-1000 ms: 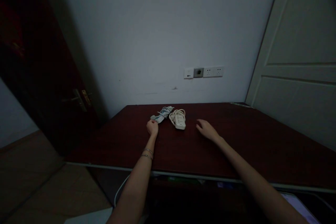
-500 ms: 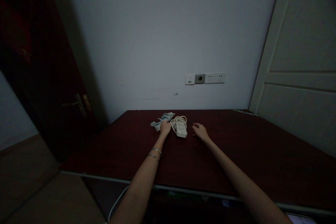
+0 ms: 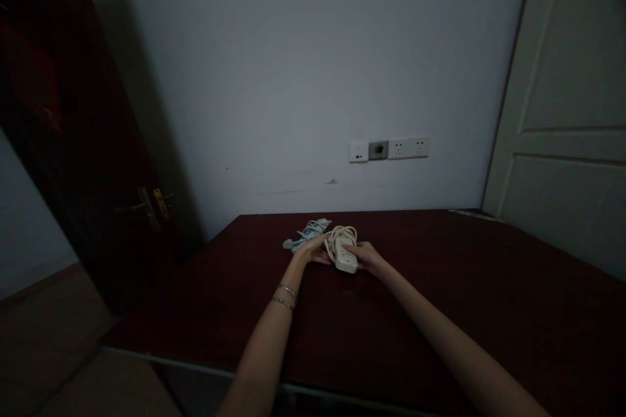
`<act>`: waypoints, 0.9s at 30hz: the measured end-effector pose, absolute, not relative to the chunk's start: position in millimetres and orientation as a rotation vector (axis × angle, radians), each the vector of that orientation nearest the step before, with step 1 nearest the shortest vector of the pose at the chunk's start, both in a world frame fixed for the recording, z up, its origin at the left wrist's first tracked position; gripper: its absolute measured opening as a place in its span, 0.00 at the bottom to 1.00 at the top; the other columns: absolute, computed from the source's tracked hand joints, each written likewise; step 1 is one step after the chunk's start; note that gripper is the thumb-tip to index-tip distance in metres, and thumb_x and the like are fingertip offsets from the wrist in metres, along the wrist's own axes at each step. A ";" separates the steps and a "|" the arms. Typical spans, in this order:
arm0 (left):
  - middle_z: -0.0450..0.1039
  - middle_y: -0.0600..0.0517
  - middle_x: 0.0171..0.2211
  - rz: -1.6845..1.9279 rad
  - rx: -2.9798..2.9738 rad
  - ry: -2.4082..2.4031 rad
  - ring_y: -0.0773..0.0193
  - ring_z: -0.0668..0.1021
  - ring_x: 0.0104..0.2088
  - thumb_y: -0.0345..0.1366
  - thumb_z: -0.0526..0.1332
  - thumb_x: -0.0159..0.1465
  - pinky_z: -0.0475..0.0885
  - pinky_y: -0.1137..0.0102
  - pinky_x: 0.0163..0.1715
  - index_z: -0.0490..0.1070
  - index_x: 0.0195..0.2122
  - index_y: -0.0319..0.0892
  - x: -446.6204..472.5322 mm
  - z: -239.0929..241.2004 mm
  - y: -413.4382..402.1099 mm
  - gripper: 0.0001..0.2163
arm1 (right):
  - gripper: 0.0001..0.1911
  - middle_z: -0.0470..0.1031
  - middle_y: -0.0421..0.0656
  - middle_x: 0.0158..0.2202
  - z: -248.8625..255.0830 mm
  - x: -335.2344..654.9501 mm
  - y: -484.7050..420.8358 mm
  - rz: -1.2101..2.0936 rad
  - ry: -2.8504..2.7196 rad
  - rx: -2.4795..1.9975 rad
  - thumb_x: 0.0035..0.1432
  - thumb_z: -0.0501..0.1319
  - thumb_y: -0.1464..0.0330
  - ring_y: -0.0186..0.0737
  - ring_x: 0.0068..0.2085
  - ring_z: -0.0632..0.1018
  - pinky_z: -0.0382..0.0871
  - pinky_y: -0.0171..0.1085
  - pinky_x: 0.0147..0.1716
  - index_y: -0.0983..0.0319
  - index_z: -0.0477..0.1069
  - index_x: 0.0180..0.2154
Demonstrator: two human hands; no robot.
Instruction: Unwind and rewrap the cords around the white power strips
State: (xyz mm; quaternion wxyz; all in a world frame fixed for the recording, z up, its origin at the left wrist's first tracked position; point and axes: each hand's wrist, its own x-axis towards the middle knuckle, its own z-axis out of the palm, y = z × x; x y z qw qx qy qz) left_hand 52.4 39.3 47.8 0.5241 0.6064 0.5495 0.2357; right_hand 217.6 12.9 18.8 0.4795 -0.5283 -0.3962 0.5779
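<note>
A white power strip (image 3: 346, 262) with its cream cord (image 3: 341, 233) coiled around its far end sits near the middle of the dark red tabletop. My right hand (image 3: 368, 255) grips its right side, the thumb lying over the top face. At the left, my left hand (image 3: 315, 250) has its thumb and fingers against the coiled cord and the strip's side; some fingertips are hidden. Just behind my left hand lies a second, pale bluish bundle of cord with a plug (image 3: 309, 232), partly covered by the hand.
The dark red tabletop (image 3: 420, 300) reaches back to a pale wall (image 3: 274, 91) carrying a row of sockets and a switch (image 3: 389, 149). A dark door (image 3: 98, 163) with a metal handle stands at left, a pale panelled door (image 3: 562, 98) at right.
My right hand has moved left from beside the power strip and taken hold of it. My left hand has turned from the bluish bundle toward the strip. The camera view has shifted slightly.
</note>
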 end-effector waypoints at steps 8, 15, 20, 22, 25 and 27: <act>0.73 0.46 0.29 0.575 1.457 1.168 0.63 0.74 0.29 0.46 0.55 0.60 0.69 0.65 0.38 0.69 0.37 0.33 55.1 82.2 54.8 0.17 | 0.27 0.77 0.44 0.29 28.9 228.0 9.7 1.394 -0.781 -1.013 0.40 0.71 0.71 0.42 0.27 0.78 0.74 0.40 0.24 0.64 0.66 0.44; 0.75 0.45 0.30 0.473 1.616 0.994 0.62 0.77 0.29 0.48 0.62 0.55 0.69 0.65 0.37 0.72 0.36 0.34 42.5 129.5 49.6 0.19 | 0.19 0.78 0.45 0.31 39.3 231.9 -2.7 1.482 -0.721 -0.709 0.43 0.68 0.74 0.40 0.31 0.79 0.74 0.36 0.33 0.65 0.69 0.40; 0.76 0.44 0.37 0.389 1.664 0.802 0.62 0.78 0.36 0.43 0.63 0.56 0.68 0.67 0.41 0.71 0.39 0.37 30.7 136.6 44.4 0.15 | 0.09 0.78 0.45 0.30 52.4 236.8 -19.4 1.675 -0.621 -0.639 0.50 0.62 0.75 0.35 0.27 0.78 0.72 0.31 0.29 0.67 0.74 0.36; 0.75 0.44 0.39 0.385 1.651 0.753 0.62 0.78 0.37 0.41 0.64 0.55 0.68 0.67 0.42 0.71 0.41 0.37 26.2 135.1 42.8 0.16 | 0.08 0.79 0.44 0.29 56.0 239.4 -21.1 1.698 -0.563 -0.651 0.51 0.60 0.75 0.34 0.25 0.77 0.71 0.31 0.27 0.67 0.74 0.36; 0.76 0.43 0.36 0.441 1.648 0.784 0.61 0.78 0.35 0.40 0.65 0.53 0.69 0.67 0.40 0.70 0.43 0.35 20.3 134.7 41.3 0.19 | 0.07 0.79 0.44 0.28 57.8 244.2 -19.4 1.682 -0.505 -0.666 0.52 0.59 0.75 0.34 0.24 0.77 0.71 0.30 0.26 0.66 0.74 0.34; 0.76 0.43 0.34 0.546 1.711 0.910 0.61 0.78 0.33 0.41 0.65 0.53 0.69 0.67 0.37 0.69 0.45 0.34 18.7 136.3 41.3 0.21 | 0.08 0.79 0.44 0.29 57.6 247.7 -17.4 1.677 -0.510 -0.646 0.52 0.59 0.76 0.35 0.25 0.77 0.71 0.31 0.26 0.65 0.75 0.35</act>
